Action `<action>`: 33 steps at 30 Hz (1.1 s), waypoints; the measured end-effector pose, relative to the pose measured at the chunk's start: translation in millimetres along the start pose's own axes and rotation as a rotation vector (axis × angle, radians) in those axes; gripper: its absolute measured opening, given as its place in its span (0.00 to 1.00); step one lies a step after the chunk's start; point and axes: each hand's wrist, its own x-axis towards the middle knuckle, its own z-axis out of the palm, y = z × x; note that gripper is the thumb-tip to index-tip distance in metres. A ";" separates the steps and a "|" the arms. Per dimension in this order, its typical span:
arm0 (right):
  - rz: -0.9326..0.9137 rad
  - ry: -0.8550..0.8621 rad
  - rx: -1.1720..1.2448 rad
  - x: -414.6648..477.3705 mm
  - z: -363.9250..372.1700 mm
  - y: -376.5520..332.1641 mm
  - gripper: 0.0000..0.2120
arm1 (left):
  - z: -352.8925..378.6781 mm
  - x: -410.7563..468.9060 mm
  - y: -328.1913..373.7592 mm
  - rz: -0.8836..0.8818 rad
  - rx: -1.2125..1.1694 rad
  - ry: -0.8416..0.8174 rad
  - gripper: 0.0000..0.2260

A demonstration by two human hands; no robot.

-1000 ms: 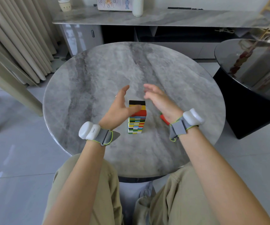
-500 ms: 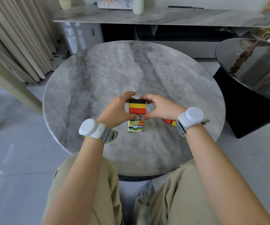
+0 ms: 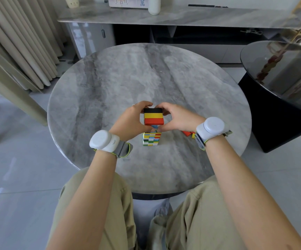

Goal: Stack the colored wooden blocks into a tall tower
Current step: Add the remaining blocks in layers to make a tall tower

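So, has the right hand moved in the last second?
Yes. The right hand closed leftward onto the block tower, which it had hovered beside.

The tower (image 3: 153,117) stands on the round table (image 3: 128,73), about midway between its left and right edges and closer to the near edge than the far one. The left hand (image 3: 130,123) wraps its upper part from the left and the right hand (image 3: 177,118) from the right. A few loose blocks (image 3: 187,132) lie on the table just right of the tower, partly hidden behind the right wrist, while a sideboard (image 3: 182,17) runs beyond the far edge and a second table (image 3: 281,73) stands off the right edge.
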 end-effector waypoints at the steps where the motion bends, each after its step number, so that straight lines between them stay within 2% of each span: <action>1: -0.001 0.000 -0.003 0.4 0.0 0.0 0.33 | -0.1 0.0 0.2 0.000 0.004 -0.002 0.33; 28: -0.015 0.015 -0.001 4.1 2.8 2.0 0.30 | 1.0 0.7 0.4 0.037 -0.003 0.003 0.31; 33: 0.009 -0.020 0.013 1.1 0.4 0.7 0.35 | 1.5 1.0 -0.3 0.029 -0.009 -0.011 0.35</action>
